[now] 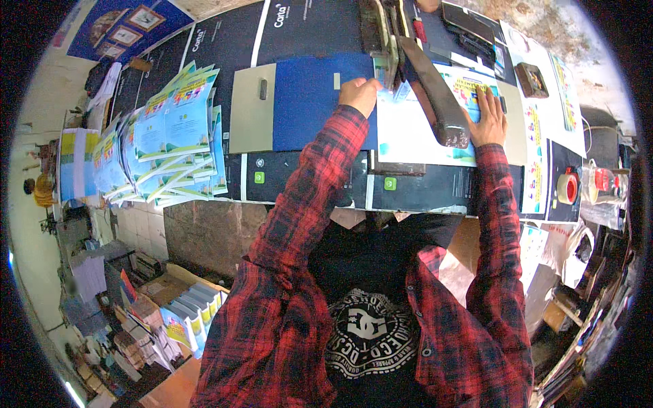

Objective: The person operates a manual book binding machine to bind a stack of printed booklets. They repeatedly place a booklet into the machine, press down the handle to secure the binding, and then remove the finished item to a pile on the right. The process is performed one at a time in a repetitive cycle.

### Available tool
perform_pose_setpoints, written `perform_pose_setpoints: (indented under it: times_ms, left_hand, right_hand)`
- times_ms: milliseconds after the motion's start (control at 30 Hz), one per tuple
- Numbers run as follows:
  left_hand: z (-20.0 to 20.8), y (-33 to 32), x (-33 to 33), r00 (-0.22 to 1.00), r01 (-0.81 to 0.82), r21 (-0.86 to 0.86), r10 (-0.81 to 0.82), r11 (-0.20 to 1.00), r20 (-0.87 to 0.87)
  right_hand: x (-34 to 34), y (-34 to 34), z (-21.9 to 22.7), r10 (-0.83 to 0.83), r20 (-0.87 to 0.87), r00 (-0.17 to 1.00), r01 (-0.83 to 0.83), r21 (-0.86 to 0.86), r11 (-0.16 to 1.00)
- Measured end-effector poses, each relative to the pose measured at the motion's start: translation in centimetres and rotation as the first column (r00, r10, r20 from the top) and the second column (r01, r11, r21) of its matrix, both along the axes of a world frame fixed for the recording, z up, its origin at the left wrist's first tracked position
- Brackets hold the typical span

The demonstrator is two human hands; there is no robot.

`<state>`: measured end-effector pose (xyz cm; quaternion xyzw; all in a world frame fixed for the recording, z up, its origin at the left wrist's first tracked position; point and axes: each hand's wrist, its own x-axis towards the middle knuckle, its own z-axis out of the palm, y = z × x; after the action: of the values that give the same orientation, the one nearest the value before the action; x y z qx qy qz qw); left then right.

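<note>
A printed sheet [408,143], white and light blue, lies on the work table under the long brown metal arm [439,102] of a bench device that looks like a big stapler. My left hand [360,95] is closed at the sheet's left edge, thumb and fingers pinched beside the device's metal head [389,61]. Flat on the sheet's right part, to the right of the arm, rests my right hand [487,117] with its fingers stretched out. Left of my left hand, a blue board [306,105] with a beige panel [250,129] lies on the table.
Stacks of printed booklets [173,129] fan out on the left of the table. At the right are a brown block [531,80], a red tape roll [567,187] and a clear plastic jar [602,183]. Bound books [190,316] stand in a box at the lower left.
</note>
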<state>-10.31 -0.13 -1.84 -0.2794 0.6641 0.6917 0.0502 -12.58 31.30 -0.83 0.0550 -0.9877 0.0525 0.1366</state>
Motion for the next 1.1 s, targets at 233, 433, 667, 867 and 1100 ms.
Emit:
perform_pose_setpoints:
  times_ms: [233,433,667,867,1100]
  left_hand:
    - [0.9,0.5,2.4,0.905,0.072,-0.613,-0.310,0.787,-0.292]
    - [2.7,1.7,9.0,0.741,0.022,-0.979,-0.660,0.205,-0.122]
    - [1.7,1.5,9.2,0.748,0.007,-0.971,-0.646,0.238,-0.153]
    - [1.9,2.4,8.5,0.749,0.003,-0.972,-0.645,0.234,-0.152]
    - [1.8,2.4,8.8,0.783,-0.019,-0.986,-0.610,0.166,-0.118]
  right_hand:
    - [-0.5,0.6,-0.6,-0.002,-0.014,1.000,0.002,0.022,1.000]
    - [0.2,-0.4,1.1,-0.026,0.060,0.998,0.027,-0.024,0.999]
    - [0.2,0.1,1.3,0.020,0.068,0.997,-0.015,-0.062,0.998]
    - [-3.7,0.3,6.6,0.190,-0.034,0.981,-0.188,0.055,0.981]
    - [2.5,-17.5,26.5,0.718,-0.059,0.694,-0.698,-0.299,0.650]
